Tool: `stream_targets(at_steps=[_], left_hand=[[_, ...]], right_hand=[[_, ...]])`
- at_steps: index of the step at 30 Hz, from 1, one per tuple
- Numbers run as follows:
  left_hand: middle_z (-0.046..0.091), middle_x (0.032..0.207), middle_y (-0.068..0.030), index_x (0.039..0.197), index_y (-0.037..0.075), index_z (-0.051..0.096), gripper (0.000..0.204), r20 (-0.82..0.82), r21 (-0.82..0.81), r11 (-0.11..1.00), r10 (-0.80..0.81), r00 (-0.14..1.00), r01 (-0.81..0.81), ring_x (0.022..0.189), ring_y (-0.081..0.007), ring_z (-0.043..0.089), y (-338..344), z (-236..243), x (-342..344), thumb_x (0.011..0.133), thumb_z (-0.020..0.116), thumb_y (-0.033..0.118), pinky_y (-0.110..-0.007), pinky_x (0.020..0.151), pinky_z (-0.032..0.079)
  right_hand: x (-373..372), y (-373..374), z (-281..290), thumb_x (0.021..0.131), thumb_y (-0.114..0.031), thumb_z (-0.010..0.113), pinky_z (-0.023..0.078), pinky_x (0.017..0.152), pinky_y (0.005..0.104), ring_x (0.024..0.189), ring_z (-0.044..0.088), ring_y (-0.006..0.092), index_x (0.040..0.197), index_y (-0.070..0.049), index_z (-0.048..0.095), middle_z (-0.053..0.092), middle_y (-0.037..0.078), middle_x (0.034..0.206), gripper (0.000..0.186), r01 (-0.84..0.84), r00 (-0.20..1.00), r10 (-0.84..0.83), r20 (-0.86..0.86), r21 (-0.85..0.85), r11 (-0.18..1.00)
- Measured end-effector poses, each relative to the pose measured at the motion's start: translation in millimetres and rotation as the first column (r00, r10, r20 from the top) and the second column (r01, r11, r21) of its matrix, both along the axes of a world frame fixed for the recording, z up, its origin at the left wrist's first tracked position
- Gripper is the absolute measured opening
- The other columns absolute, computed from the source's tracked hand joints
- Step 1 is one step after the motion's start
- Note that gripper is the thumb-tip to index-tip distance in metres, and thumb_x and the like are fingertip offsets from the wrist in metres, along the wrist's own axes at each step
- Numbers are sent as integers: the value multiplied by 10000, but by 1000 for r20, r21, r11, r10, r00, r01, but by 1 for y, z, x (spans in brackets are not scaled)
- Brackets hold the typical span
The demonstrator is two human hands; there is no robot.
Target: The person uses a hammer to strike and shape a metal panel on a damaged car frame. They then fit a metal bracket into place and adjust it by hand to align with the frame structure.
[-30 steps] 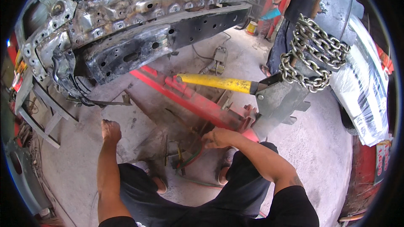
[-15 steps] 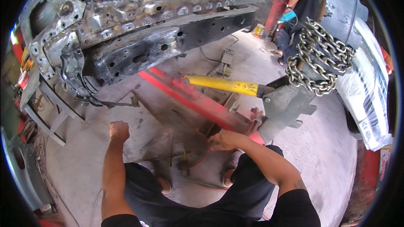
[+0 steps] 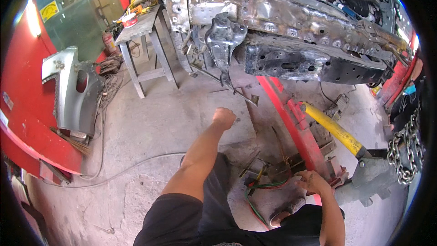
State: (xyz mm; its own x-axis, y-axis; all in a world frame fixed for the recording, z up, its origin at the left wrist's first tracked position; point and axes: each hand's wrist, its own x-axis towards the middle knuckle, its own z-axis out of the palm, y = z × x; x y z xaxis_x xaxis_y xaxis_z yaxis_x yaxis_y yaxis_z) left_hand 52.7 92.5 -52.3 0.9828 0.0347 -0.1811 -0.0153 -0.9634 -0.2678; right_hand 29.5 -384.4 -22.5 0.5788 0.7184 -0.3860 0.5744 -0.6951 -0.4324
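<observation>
My left hand [image 3: 224,117] is closed in a fist above the concrete floor, with nothing seen sticking out of it. It is nearest a bent black bracket [image 3: 224,45] hanging off a bare-metal car body [image 3: 282,16]. Lower right, my right hand [image 3: 313,183] is held with its fingers apart, beside a long red steel beam [image 3: 298,125] and above red and green hoses [image 3: 268,185]. No object shows in it. A yellow cylinder [image 3: 334,130] slants from the beam to a grey steel arm [image 3: 371,177], with a heavy chain [image 3: 404,152] coiled at the right.
A black perforated bumper beam [image 3: 314,64] juts out over the red beam. At the left stand a grey work table [image 3: 150,29] and a silver fender [image 3: 68,93] against a red wall. A grey hose [image 3: 132,167] crosses the floor. Tools [image 3: 257,173] lie near my feet.
The view has swung left, showing the fender, table and red wall. My left hand remains fisted. My right hand is now farther from the left one, beside the red beam.
</observation>
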Motion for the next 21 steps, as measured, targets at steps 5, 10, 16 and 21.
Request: stream_targets(at_steps=[5, 10, 16, 21], left_hand=[[759, 1011, -86, 959, 114, 781, 195, -68, 19, 999, 37, 997, -36, 978, -272, 730, 13, -18, 0, 825, 659, 185, -425, 807, 590], [753, 1045, -103, 980, 125, 778, 200, -67, 84, 996, 19, 998, -13, 1016, -260, 721, 4, -1, -6, 852, 631, 170, -410, 840, 583], [747, 1079, -104, 1018, 118, 773, 223, -78, 121, 992, 29, 996, -20, 1049, -266, 714, -3, 2, -5, 852, 646, 197, -399, 879, 567], [745, 1091, -105, 1015, 116, 772, 232, -170, 161, 987, 50, 984, -22, 1047, -269, 714, -7, 3, -3, 844, 654, 219, -401, 888, 560]], right_hand=[[3, -8, -14, 909, -370, 675, 505, 912, 484, 1036, 642, 417, 1274, -55, 634, 689, 245, 1074, 483, -77, 995, 70, 66, 113, 991], [9, -15, -24, 927, -395, 664, 516, 883, 480, 1015, 663, 409, 1259, -55, 639, 708, 216, 1085, 476, -30, 999, 26, 32, 103, 994], [-1, -9, -3, 937, -396, 649, 520, 881, 482, 1014, 672, 408, 1239, -77, 657, 717, 197, 1097, 439, 33, 999, -33, 0, 55, 998], [-2, -10, -11, 926, -412, 650, 507, 901, 533, 1062, 649, 426, 1226, -103, 664, 707, 208, 1075, 430, 35, 999, -37, 24, 82, 996]])
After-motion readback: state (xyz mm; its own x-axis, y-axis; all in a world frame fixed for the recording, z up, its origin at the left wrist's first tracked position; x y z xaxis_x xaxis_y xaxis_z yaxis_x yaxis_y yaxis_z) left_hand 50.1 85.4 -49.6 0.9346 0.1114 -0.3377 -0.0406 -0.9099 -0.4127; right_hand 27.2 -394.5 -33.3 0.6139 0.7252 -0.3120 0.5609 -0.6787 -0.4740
